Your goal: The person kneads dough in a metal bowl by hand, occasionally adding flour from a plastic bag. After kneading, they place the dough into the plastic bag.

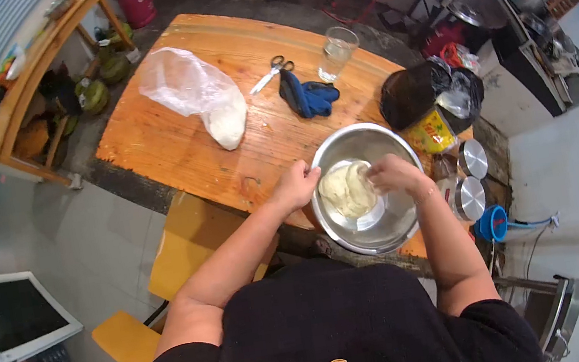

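Note:
A shiny metal mixing bowl [406, 226] sits at the near edge of the wooden table. Inside it lies a soft, pale lump of dough [346, 191]. My left hand [295, 185] is closed on the bowl's left rim, thumb and fingers against the metal. Reaching in from the right, my right hand [395, 174] has its fingers curled at the right edge of the dough; the fingertips are partly hidden against it.
On the wooden table [148, 138] lie a plastic bag of white powder [227, 124], scissors [272, 73] and a blue cloth [308, 96]. A glass [338, 54] stands behind. Right of the bowl are a black bag [408, 96], a yellow packet [430, 134] and silver-lidded jars [470, 198].

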Demonstrator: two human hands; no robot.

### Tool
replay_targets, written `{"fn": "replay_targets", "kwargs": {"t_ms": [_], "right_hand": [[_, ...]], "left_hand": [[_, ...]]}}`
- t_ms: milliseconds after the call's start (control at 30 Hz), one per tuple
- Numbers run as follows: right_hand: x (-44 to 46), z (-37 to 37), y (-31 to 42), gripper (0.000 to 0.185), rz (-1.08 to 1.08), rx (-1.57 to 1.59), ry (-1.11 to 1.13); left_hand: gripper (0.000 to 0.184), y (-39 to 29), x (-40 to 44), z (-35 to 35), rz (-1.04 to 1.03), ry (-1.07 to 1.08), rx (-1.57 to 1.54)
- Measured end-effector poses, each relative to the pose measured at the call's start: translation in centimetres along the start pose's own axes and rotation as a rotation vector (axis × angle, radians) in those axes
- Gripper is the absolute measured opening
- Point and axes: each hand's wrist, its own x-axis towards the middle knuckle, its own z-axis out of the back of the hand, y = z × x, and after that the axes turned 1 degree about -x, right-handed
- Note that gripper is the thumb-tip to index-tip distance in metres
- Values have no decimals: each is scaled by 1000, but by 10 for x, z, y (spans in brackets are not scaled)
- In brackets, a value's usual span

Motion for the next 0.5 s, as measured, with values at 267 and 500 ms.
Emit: {"fn": "replay_targets", "kwargs": {"t_ms": [267, 500], "right_hand": [[-29, 3, 7, 32, 91, -389, -377], [-40, -17, 58, 44, 27, -481, -400]], "left_hand": [[30, -15, 0, 186, -415, -1103, -321], [54, -35, 38, 286, 361, -898, -529]]}}
